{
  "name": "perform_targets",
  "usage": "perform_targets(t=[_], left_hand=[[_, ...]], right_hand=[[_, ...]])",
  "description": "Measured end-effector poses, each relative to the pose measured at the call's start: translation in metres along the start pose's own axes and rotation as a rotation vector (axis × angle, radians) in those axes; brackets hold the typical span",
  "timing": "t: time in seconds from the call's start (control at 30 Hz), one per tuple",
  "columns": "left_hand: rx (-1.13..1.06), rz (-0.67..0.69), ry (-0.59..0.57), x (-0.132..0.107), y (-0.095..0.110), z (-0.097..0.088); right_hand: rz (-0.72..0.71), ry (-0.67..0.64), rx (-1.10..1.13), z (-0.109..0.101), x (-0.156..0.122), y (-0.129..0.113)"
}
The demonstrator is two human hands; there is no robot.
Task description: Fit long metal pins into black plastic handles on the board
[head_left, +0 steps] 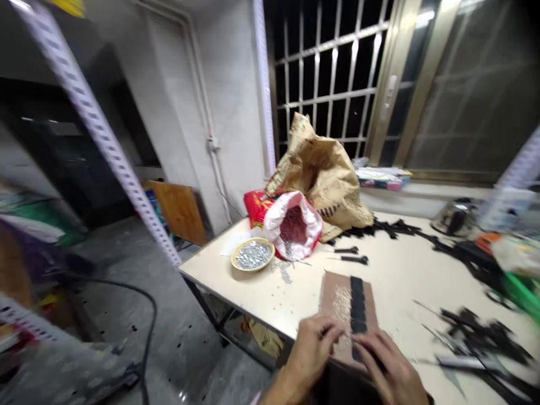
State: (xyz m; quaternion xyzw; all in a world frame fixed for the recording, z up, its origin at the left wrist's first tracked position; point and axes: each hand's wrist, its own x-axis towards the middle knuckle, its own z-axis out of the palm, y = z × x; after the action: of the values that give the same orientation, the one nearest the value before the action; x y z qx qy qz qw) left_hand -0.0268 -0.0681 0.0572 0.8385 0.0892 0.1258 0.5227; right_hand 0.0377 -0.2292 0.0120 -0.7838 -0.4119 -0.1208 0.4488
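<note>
Bottom centre, right on the action: left hand (315, 350) curled narrow on a brown cardboard sheet (333, 292), just beside a scatter of tiny silver bits (341, 306)! Right hand (388, 363) spread fairly wide over the lower end of a row of black strips (358, 304). Anything small pinched in either hand? Impossible to tell from here. Sheet flat near the edge of the cream desk (400, 287). Up and left, a gold dish (252, 254) heaped with silver pieces, then a red-and-white woven sack (291, 225) slumped open against a crumpled brown paper sack (320, 174). Far right, heaps of black parts (481, 337)!
</note>
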Motion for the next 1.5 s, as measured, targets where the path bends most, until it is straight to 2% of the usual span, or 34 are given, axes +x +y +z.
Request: perform_targets(t=[0.13,0.27,0.43,0.7,0.87,1.03,1.33,1.5], left_hand=[[-0.008,0.004,-0.062,0.015,-0.002,0.001],[-0.004,0.028,-0.132,0.039,-0.011,0.009],[0.021,0.044,-0.151,0.068,-0.022,0.021],[-0.247,-0.263,-0.22,0.098,-0.036,0.026],[-0.287,-0.314,-0.235,0.105,-0.04,0.027],[-0.263,-0.347,-0.288,0.11,-0.041,0.03],[-0.036,-0.137,-0.404,0.119,-0.042,0.022],[0.066,-0.031,-0.366,0.123,-0.038,0.018]], right_hand=[[0.148,0.014,-0.009,-0.009,0.005,0.0],[0.205,-0.007,-0.012,-0.015,0.016,0.011],[0.251,-0.08,-0.044,-0.026,0.033,0.032],[0.268,-0.128,-0.048,-0.023,0.058,0.061],[0.26,-0.164,-0.056,-0.022,0.062,0.07],[0.23,-0.208,-0.162,-0.022,0.062,0.073],[0.024,-0.206,-0.48,-0.023,0.063,0.067],[0.005,-0.184,-0.509,-0.02,0.062,0.067]])
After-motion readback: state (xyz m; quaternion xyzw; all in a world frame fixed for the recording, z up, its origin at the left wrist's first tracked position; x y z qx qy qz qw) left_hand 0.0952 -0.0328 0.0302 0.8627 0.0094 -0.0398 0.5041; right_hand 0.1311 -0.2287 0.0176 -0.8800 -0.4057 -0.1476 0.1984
